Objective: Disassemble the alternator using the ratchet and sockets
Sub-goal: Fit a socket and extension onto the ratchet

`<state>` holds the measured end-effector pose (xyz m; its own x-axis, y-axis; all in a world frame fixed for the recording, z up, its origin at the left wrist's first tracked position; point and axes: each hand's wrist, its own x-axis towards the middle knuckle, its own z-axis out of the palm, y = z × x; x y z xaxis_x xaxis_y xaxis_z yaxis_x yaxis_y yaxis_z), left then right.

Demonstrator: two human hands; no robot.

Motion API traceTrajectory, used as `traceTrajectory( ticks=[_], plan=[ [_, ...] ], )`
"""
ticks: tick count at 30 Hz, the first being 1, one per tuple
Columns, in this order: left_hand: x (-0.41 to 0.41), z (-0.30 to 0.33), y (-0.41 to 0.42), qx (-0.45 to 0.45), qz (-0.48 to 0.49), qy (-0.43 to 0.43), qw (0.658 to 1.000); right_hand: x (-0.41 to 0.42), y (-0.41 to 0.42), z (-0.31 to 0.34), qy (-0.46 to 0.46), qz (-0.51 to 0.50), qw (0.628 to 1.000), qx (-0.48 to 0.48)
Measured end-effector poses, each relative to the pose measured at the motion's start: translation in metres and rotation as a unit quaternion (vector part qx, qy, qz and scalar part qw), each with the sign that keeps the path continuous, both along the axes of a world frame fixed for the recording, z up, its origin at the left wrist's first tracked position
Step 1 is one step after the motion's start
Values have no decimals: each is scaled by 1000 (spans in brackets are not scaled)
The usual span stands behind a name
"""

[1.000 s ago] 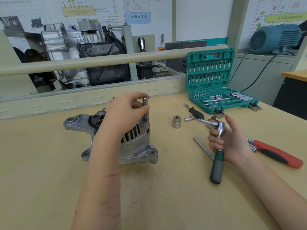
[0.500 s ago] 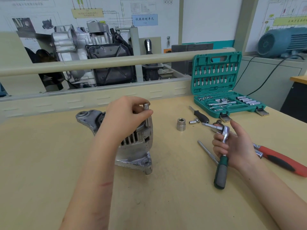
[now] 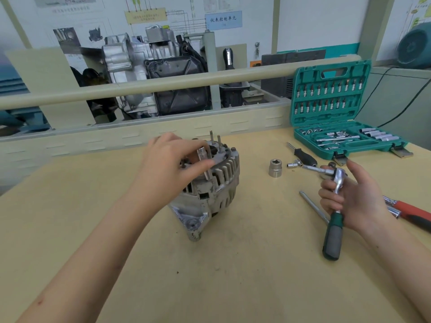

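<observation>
Resting on the pale yellow wooden workbench point(image 3: 233, 276), the grey cast-metal alternator point(image 3: 210, 190) sits a little left of centre, tilted with its finned housing facing right and two thin studs rising from its top. The left hand point(image 3: 172, 164) lies over the upper part of the alternator, its thumb and fingers pinching a long slim silver deep socket point(image 3: 205, 164) that stands nearly upright against the housing. The right hand point(image 3: 349, 197) is well apart to the right, its lower fingers curled round the metal neck of the green-and-black-handled ratchet point(image 3: 334, 217), while the index finger points up, straight and free; the ratchet's head is at the top of the hand and its handle hangs down toward the bench. A short wide silver socket point(image 3: 275, 168) stands on the bench between the alternator and the right hand. Near it lie a small black-handled driver point(image 3: 304, 157) and a tiny silver adapter point(image 3: 294, 164). A plain steel extension bar point(image 3: 313, 207) lies just left of the right hand, partly behind the ratchet. A red-handled tool point(image 3: 410, 212) lies on the bench behind the right hand. The open teal plastic socket case point(image 3: 338, 113) stands at the bench's far right, its lid upright with rows of bits, its tray holding sockets.
</observation>
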<state>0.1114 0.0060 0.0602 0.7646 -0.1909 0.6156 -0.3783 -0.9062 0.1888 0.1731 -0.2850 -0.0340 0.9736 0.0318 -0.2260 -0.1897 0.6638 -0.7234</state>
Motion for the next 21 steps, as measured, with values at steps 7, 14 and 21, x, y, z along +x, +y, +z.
traceTrajectory(
  ticks=[7,14,21],
  plan=[
    [-10,1,10,-65,-15,39,997,-1,1,-1,-2,7,1000,-5],
    [-12,5,11,-66,-45,107,991,0,0,-3,2,7,1000,-4],
    [-10,0,10,-135,-58,129,981,-1,1,-3,3,3,1000,-3]
  ],
)
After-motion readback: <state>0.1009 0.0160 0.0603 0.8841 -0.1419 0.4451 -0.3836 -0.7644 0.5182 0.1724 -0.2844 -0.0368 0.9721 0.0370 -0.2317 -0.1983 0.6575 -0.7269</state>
